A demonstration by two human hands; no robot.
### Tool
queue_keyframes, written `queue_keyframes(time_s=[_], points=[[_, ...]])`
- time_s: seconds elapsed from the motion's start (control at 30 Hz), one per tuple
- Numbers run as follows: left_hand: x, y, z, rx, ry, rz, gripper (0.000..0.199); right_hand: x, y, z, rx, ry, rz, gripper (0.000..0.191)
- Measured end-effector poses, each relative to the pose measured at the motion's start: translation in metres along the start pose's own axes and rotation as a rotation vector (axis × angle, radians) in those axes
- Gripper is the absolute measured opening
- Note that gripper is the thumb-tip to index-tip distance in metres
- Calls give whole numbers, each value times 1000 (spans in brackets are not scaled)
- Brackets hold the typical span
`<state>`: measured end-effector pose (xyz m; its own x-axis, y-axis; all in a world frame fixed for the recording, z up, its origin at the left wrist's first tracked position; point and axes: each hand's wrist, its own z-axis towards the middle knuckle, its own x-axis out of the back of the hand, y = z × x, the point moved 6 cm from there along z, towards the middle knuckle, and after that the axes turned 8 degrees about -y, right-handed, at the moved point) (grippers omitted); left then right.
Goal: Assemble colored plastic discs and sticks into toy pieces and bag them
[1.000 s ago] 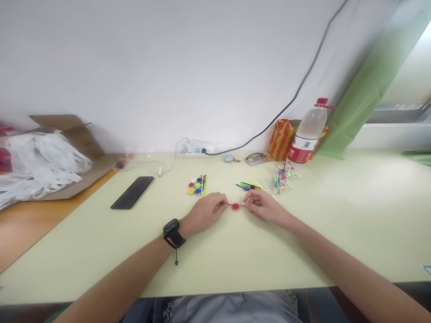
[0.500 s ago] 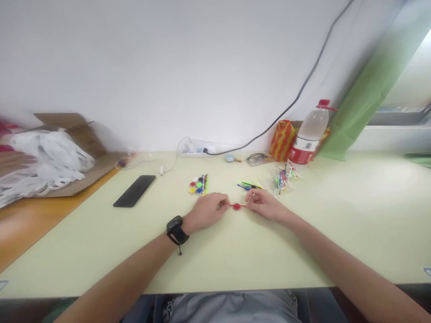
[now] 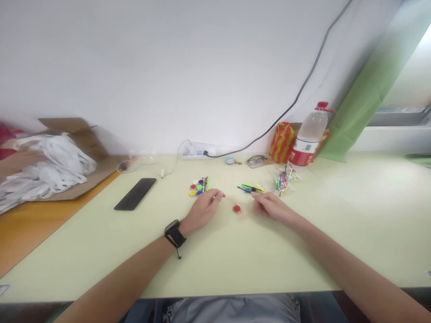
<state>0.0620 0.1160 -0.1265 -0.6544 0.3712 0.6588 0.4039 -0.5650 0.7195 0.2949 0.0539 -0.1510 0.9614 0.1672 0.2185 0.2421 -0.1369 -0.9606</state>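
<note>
A red disc (image 3: 236, 209) is on the table between my hands, with a faint blur around it and touched by neither hand. My left hand (image 3: 205, 207) rests to its left, loosely bent, with thumb and fingertips slightly apart and nothing visible in them. To the disc's right, my right hand (image 3: 271, 207) has its fingers curled together, with nothing seen in them. Small coloured discs (image 3: 196, 188) and thin sticks (image 3: 205, 184) lie just behind my left hand. Blue, black and yellow pieces (image 3: 251, 189) lie behind my right fingertips.
A black phone (image 3: 135, 194) lies at left, near a cardboard box (image 3: 85, 139) with white straps (image 3: 50, 166) and another person's blurred hand (image 3: 23, 160). Behind are a power strip (image 3: 195, 152) and glasses (image 3: 257, 159). Right: bagged pieces (image 3: 284, 180), a bottle (image 3: 308, 139).
My hands have moved apart and let go of the red piece, which stays between them. The thin red arms seen at its sides earlier are now only a faint blur.
</note>
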Motion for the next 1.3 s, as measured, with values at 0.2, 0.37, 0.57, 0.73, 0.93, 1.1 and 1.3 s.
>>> queue_keyframes(time_s=[0.2,0.37,0.57,0.73,0.93,1.1,1.3], points=[[4,0,-2,25,59,23,38,4,1,4,14,40,145,64],[1,-2,-1,20,32,24,35,4,2,4,35,9,-2,62],[-2,-1,-2,13,8,71,30,22,-12,0,221,181,-253,56],[-3,-3,-2,28,-7,80,24,36,-25,-7,474,438,-571,32],[-3,-3,-2,30,-2,92,22,33,-22,-5,529,405,-645,21],[-3,0,-3,19,-2,98,18,27,-24,-6,542,357,-709,22],[-4,6,-3,-1,-21,100,20,28,-26,-7,534,345,-715,24]])
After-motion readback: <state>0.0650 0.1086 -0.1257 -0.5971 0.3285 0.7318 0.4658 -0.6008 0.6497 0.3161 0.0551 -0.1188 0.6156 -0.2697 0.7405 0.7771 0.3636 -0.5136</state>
